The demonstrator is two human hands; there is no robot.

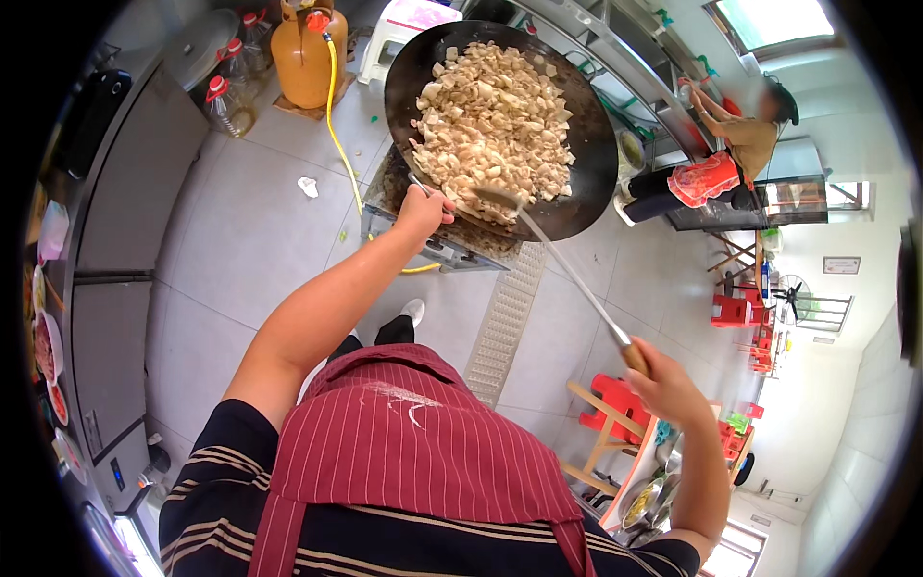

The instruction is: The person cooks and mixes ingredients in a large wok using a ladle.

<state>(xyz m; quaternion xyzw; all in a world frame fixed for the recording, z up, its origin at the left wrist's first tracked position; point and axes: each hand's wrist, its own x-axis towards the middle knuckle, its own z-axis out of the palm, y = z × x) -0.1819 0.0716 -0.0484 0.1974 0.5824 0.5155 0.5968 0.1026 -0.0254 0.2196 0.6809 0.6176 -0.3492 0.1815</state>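
A large dark wok (pixel 598 137) sits tilted over a gas stove (pixel 386 191) in front of me. Pale, thinly cut pieces of food (pixel 497 122), perhaps sliced meat, are heaped inside it. My left hand (pixel 424 214) is closed around a metal handle (pixel 420 182) at the wok's near rim. In my right hand (pixel 667 382) is the wooden end of a long-handled metal cooking spatula or ladle (pixel 573 274). Its head lies among the food at the near side, partly covered, so its exact shape cannot be told.
An orange gas cylinder (pixel 310 65) with a yellow hose (pixel 339 137) stands at the far left beside plastic oil bottles (pixel 229 108). Steel cabinets (pixel 108 346) line the left. Another person (pixel 728 151) works at the sink. Red stools (pixel 613 407) and a folding table stand right.
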